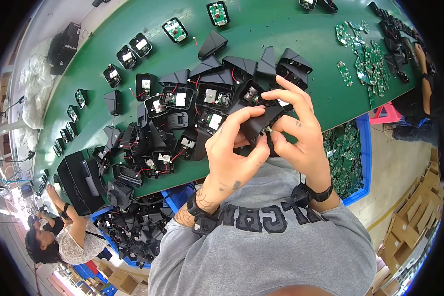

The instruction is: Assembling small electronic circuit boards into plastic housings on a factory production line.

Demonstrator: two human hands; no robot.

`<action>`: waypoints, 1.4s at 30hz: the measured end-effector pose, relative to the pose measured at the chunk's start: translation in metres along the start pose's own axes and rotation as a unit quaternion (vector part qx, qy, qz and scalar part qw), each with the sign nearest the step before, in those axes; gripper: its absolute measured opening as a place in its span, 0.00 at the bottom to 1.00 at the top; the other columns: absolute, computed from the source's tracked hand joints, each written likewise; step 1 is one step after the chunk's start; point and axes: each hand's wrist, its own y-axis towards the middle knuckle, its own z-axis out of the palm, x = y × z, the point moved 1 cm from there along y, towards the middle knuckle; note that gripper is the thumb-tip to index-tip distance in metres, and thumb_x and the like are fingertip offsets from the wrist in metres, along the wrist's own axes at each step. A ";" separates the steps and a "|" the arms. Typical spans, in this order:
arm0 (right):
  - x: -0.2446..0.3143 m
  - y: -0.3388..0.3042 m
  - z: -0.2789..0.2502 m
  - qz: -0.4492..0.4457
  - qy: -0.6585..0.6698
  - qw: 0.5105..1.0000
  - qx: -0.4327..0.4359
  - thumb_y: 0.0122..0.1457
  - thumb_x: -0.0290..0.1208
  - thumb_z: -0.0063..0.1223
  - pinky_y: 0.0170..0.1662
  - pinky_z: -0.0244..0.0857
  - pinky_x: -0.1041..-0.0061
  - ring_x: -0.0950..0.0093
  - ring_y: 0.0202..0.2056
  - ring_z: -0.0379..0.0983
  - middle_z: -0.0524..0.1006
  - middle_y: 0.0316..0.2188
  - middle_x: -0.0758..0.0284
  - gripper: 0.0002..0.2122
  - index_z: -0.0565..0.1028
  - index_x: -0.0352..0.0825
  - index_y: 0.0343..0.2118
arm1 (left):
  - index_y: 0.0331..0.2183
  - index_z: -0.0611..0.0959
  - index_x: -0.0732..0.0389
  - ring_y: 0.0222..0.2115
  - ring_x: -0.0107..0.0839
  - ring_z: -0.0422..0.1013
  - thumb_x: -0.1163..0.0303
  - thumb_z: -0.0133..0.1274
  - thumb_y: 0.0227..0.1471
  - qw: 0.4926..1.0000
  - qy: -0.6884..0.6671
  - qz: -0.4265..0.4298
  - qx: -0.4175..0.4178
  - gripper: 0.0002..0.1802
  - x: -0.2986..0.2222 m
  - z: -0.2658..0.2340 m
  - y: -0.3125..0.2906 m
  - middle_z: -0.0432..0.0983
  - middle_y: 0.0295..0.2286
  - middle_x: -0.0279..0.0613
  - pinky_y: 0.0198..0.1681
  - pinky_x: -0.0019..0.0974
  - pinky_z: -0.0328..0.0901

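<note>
My left hand (237, 143) grips a black plastic housing (257, 123) in front of my chest, thumb below and fingers over its top. On the housing's right side, the thumb and index finger of my right hand (299, 130) are pinched together at a small pale part (268, 129), too small to name. The other fingers of that hand are raised and spread. Just beyond my hands lie several open black housings (215, 96) with circuit boards, white blocks and red wires inside. Part of the held housing's inside is hidden by my fingers.
Green circuit boards (370, 64) are heaped at the right of the green table (301, 32). Blue bins of boards (343, 158) and black parts (133, 229) stand below its near edge. A black box (81, 182) sits at left. Co-workers are at left (74, 237) and far right (422, 98).
</note>
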 end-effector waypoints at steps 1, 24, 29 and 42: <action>0.000 0.000 -0.001 0.003 -0.001 1.000 0.005 0.37 0.22 0.50 0.58 0.52 0.57 0.53 0.59 0.59 0.73 0.48 0.60 0.03 0.69 0.31 0.16 | 0.45 0.75 0.67 0.36 0.25 0.76 0.82 0.57 0.41 1.000 0.009 0.002 -0.002 0.24 0.001 0.000 -0.001 0.76 0.41 0.43 0.37 0.28 0.72; -0.018 -0.008 -0.003 0.256 0.370 0.892 0.044 0.43 0.18 0.63 0.49 0.64 0.73 0.73 0.44 0.70 0.73 0.41 0.62 0.18 0.67 0.34 0.35 | 0.45 0.75 0.68 0.31 0.28 0.76 0.81 0.54 0.45 0.991 -0.095 -0.090 0.008 0.21 0.000 0.005 -0.004 0.77 0.35 0.44 0.34 0.29 0.74; -0.005 0.005 -0.025 -0.068 0.096 0.993 0.033 0.39 0.26 0.67 0.45 0.66 0.68 0.67 0.43 0.73 0.76 0.37 0.63 0.16 0.77 0.33 0.35 | 0.43 0.76 0.70 0.28 0.35 0.78 0.74 0.47 0.47 0.929 -0.269 -0.235 0.095 0.19 0.011 -0.011 0.005 0.77 0.33 0.48 0.26 0.32 0.76; 0.008 0.008 -0.032 -0.086 -0.063 0.994 0.022 0.37 0.22 0.64 0.51 0.62 0.61 0.62 0.48 0.69 0.74 0.32 0.70 0.08 0.80 0.37 0.24 | 0.42 0.77 0.71 0.25 0.29 0.77 0.77 0.51 0.46 0.956 -0.180 -0.216 0.080 0.19 -0.002 -0.009 0.017 0.78 0.32 0.44 0.28 0.27 0.73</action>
